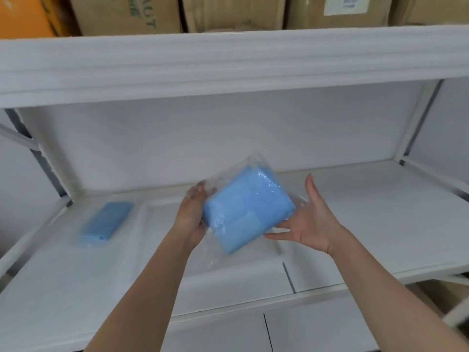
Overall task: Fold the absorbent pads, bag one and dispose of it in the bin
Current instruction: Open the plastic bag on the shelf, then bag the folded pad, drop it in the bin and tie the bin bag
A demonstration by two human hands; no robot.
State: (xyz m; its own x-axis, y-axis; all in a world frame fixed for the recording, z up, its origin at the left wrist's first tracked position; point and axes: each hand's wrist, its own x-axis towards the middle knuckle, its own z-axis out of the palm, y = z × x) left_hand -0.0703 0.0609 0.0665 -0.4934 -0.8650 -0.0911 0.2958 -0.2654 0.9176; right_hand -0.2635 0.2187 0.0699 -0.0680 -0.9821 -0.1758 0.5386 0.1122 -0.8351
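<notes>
A folded blue absorbent pad (247,210) sits inside a clear plastic bag (243,171), held tilted above the white shelf. My left hand (190,214) grips the bag's left edge, fingers behind the plastic. My right hand (311,219) is flat and spread, its palm pressed against the pad's right side and its fingers under the lower edge. A second folded blue pad (106,224) lies flat on the shelf to the left, apart from both hands. No bin is in view.
The white shelf surface (355,212) runs wide under my hands, with a white upper shelf beam (228,64) overhead. Cardboard boxes (228,11) stand on the top shelf. Metal uprights (43,158) frame the sides.
</notes>
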